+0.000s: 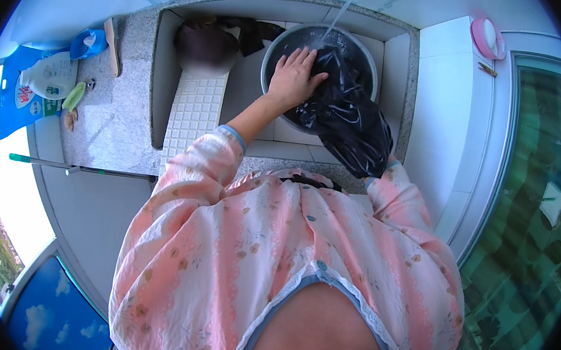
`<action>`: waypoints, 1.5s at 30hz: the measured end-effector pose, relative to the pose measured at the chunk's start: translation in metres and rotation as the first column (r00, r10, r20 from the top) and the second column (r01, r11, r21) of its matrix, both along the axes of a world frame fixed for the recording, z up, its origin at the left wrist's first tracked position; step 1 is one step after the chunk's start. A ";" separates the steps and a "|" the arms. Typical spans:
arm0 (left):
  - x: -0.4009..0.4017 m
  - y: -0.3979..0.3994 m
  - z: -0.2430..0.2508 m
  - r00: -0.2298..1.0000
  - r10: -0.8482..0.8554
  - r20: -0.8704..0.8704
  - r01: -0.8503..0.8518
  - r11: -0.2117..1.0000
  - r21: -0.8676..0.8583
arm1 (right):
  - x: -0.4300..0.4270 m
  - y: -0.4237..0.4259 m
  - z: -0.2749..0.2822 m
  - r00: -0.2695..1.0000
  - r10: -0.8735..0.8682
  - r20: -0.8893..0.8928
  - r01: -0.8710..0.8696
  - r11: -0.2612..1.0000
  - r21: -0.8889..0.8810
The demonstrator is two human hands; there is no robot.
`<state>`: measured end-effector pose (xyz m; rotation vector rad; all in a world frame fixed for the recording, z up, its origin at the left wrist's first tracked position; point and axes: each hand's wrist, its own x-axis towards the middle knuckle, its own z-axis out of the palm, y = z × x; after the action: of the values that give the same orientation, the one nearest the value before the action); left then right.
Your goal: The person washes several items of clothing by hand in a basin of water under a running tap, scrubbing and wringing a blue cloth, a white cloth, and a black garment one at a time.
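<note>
A grey round basin (268,69) stands in a tiled sink, with a stream of water (341,11) falling into it. Shiny, wet black material (350,116), either cloth or plastic, lies in the basin and drapes over its near right rim. My left hand (297,71) rests palm down at the left edge of this material, fingers extended and gripping nothing. The black material covers most of my right hand (391,159); only skin by the wrist shows, so its grip is hidden.
Left of the basin are a white gridded washboard slab (197,100), a blurred dark object (206,46) and dark cloth (255,32). The granite counter (115,115) holds a white jug (51,75), a blue packet (14,97), a wooden stick (112,48) and a green brush (74,96).
</note>
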<state>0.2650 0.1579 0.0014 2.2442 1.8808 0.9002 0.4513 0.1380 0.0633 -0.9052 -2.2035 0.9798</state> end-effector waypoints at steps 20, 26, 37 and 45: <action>0.022 -0.048 0.043 0.954 -0.253 0.160 0.286 0.928 -0.238 | -0.032 0.030 -0.082 0.997 -0.010 0.082 0.063 0.728 -0.683; -0.132 -0.018 -0.004 0.948 0.317 0.040 -0.282 0.888 -0.364 | -0.032 0.027 -0.067 0.977 0.142 0.156 -0.006 0.757 -0.654; -0.170 -0.051 -0.035 -0.040 0.777 0.629 0.064 0.630 -0.774 | 0.012 0.085 0.157 0.603 -0.481 -0.636 0.660 0.749 0.058; -0.110 -0.031 0.042 -0.185 0.715 0.675 0.382 0.685 -0.621 | 0.042 0.047 -0.053 0.698 -0.363 0.618 0.109 0.906 0.409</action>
<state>0.1555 0.1271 0.0436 0.1140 1.1467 1.0868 0.4937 0.1850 0.0099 -1.5087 -2.6218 0.0852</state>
